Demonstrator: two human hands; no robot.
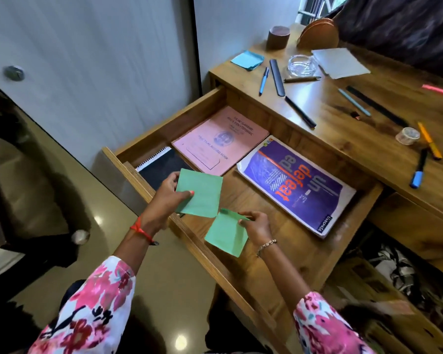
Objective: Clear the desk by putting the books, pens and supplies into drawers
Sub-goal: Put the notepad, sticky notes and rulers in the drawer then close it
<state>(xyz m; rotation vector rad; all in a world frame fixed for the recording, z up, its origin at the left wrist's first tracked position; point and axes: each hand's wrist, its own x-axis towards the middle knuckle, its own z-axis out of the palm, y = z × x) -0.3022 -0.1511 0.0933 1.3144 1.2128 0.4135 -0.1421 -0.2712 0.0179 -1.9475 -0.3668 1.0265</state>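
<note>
Your left hand (169, 198): pinches the upper green note (202, 198) over the open drawer (287, 256), front-left. Lay it flat beside the black spiral notebook (161, 162), which it half hides.
Your right hand (257, 226): pinches the lower green note (226, 237) by one corner. Set it alongside, off the purple book (292, 185).
Single sheets or pads: cannot tell.
</note>
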